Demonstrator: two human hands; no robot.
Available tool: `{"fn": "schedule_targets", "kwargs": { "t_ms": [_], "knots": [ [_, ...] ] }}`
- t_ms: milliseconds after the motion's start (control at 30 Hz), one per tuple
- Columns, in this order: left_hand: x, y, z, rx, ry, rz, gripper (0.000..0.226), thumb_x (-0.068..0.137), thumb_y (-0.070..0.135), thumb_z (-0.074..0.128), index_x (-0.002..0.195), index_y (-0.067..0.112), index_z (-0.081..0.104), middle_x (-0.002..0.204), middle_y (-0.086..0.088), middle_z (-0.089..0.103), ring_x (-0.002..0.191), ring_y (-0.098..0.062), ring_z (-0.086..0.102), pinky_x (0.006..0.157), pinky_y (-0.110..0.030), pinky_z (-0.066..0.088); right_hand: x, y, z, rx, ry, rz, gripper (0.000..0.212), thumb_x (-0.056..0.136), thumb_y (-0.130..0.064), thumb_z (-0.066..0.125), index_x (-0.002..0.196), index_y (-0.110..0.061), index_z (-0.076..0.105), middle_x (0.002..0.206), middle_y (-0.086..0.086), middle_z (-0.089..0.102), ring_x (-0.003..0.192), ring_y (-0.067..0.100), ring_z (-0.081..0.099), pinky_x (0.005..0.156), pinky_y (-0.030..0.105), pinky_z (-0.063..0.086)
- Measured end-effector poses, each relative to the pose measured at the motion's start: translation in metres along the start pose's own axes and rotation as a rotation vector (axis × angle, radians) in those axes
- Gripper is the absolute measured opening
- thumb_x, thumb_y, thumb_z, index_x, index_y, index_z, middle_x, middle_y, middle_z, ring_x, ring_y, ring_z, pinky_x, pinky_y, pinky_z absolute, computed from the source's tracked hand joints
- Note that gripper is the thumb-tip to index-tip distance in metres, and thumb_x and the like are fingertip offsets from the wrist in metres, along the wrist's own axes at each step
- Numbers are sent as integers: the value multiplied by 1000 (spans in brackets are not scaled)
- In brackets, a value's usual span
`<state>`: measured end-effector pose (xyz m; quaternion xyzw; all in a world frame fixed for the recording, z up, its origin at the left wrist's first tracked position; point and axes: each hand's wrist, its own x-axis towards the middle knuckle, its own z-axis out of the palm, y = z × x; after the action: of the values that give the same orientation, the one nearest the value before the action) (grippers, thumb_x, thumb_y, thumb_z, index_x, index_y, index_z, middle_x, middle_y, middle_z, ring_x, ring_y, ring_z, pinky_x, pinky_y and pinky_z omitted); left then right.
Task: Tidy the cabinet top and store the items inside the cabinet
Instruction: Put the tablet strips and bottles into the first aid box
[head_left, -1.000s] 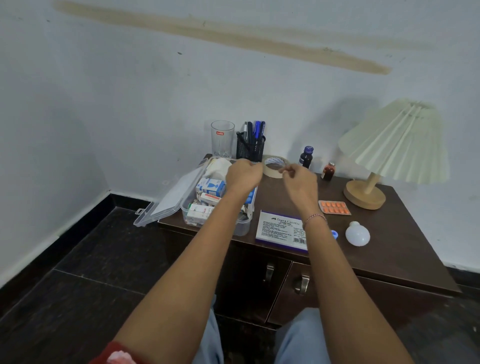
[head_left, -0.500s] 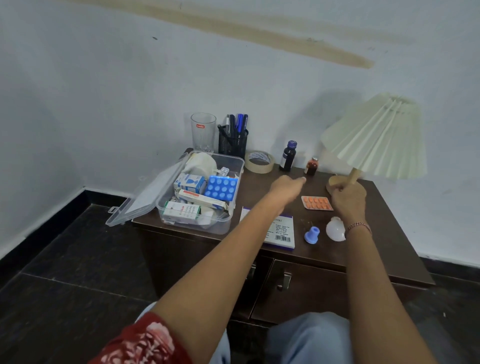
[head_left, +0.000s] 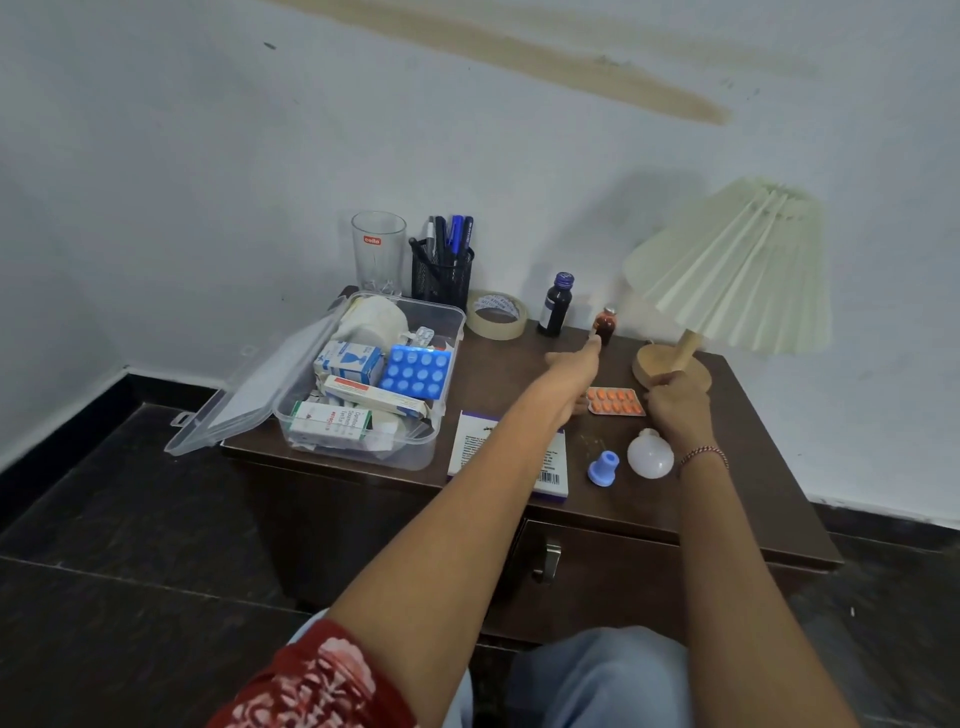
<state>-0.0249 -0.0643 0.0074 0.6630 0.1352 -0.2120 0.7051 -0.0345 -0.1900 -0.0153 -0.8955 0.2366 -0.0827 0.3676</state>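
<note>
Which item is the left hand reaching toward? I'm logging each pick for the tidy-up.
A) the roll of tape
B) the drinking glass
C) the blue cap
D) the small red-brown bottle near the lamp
D: the left hand stretches across the cabinet top, its fingers right at the small red-brown bottle beside the lamp base.

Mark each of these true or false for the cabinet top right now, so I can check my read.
1. The clear plastic storage box has its lid open. True.
2. The left hand reaches toward the small brown bottle. True.
3. The orange pill strip lies inside the box. False: it lies on the cabinet top, between the hands.
4. The white bulb is fitted in the pleated cream lamp. False: it lies loose on the cabinet top.
</note>
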Motion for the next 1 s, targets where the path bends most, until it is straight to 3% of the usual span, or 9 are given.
{"fn": "schedule_targets", "kwargs": {
  "t_ms": [267,433,533,633,700,867,1000],
  "knots": [
    [-2,-2,7,-26,15,-22,59,95,40,46,142,9,28,116,-17,54,100,-23,56,88,-34,49,9,5,1,166,-21,74,25,92,-3,48,114,-1,61,115,20,62,105,28,57,94,40,48],
    [-6,0,7,-22,18,-44,56,95,35,47,142,10,26,112,-16,53,94,-21,54,85,-33,49,12,7,1,173,-36,84,26,92,-2,48,115,-2,60,118,17,61,112,29,55,95,40,47],
    [-9,3,7,-38,42,-52,57,95,32,49,141,9,25,115,-17,52,89,-22,55,82,-32,49,10,8,1,96,12,40,24,92,-1,47,113,2,57,116,22,60,108,34,56,86,38,46],
    [-9,6,7,-56,59,-61,56,95,29,51,141,9,25,130,-19,49,111,-25,55,88,-32,49,7,8,0,15,49,12,24,93,-2,44,113,6,55,116,25,59,109,37,55,79,34,41],
    [-13,8,8,-96,43,-110,52,96,25,50,140,8,28,129,-22,52,114,-27,55,93,-32,49,8,7,0,-2,18,11,22,94,-5,44,106,6,59,112,25,61,103,36,57,76,32,40],
    [-20,10,5,-144,45,-202,38,100,18,41,134,1,40,111,-21,57,97,-23,54,100,-35,47,18,10,-1,161,-37,111,19,94,-6,44,100,2,60,110,24,62,84,24,53,64,31,42],
    [-21,12,5,-148,61,-221,37,100,17,40,133,1,40,117,-21,59,101,-23,55,99,-34,47,24,15,-3,390,-74,242,27,96,-6,37,119,-3,51,114,17,65,63,11,48,52,21,37]
  ]
}}
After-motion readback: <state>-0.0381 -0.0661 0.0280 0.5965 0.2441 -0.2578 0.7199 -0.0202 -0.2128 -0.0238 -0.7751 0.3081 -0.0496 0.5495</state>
